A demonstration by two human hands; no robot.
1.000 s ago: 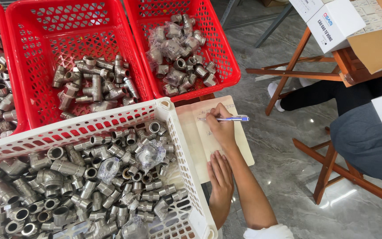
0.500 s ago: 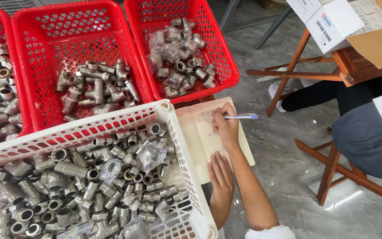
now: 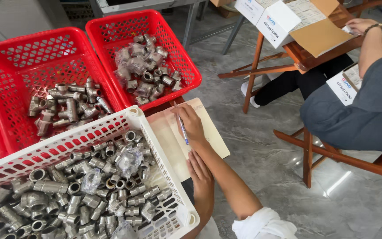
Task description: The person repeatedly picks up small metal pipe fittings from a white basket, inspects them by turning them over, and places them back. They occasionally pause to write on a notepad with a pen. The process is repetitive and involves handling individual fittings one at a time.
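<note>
A blue pen (image 3: 183, 130) is gripped in the right hand (image 3: 191, 125) over the notepad (image 3: 208, 128); writing appears underway. The left hand (image 3: 198, 170) is rested flat, holding nothing.

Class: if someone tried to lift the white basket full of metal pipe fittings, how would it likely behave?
The white basket would probably feel heavy, heaped with metal fittings. Its perforated plastic walls may flex. Loose fittings would likely shift and clatter if it tilts.
</note>
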